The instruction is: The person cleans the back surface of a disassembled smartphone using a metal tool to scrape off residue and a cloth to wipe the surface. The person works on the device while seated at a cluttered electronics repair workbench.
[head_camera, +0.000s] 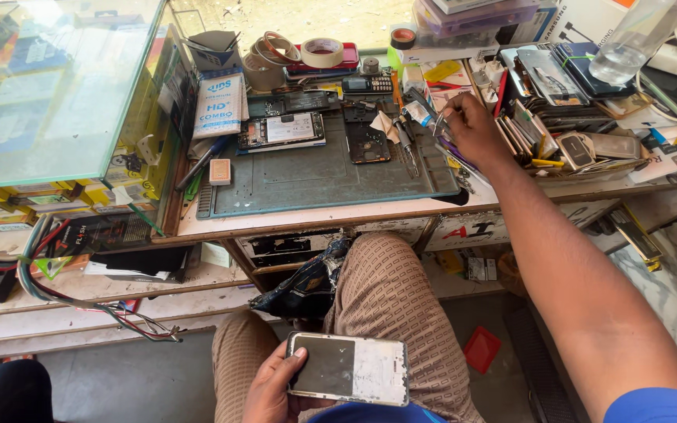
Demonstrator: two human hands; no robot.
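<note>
Looking down from the head view, the left hand (272, 384) rests low on the lap, its fingers (295, 354) clamped around a flat rectangular phone with a scuffed grey back (349, 368), long axis running left to right. The right hand (472, 125) reaches far forward over the cluttered desk (315, 215), fingers pinched together on slim metal tweezers (440, 119) (tips hard to make out), beside the dark green work mat (315, 172).

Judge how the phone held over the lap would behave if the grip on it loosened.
The phone looks like a thin, rigid slab, so it probably would not flex. The left hand holds only one end with the rest unsupported, so it could tip off. Its smooth glassy face seems slippery and apt to crack if dropped.
</note>
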